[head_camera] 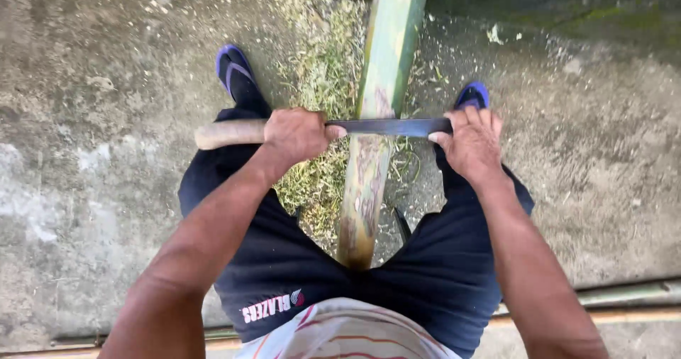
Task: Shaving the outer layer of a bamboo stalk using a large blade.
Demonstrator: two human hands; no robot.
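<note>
Nearest, a green bamboo pole (369,174) runs out from between the person's knees, partly scraped pale. Across it lies a long knife (386,126): the left hand (298,135) is wrapped tight round its wooden handle, and the right hand (472,142) pinches the blade's far end. Beyond, green shavings (323,75) litter the concrete floor (99,82).

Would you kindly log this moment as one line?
left hand: grips knife handle | right hand: holds blade end | blade: across bamboo pole
</note>
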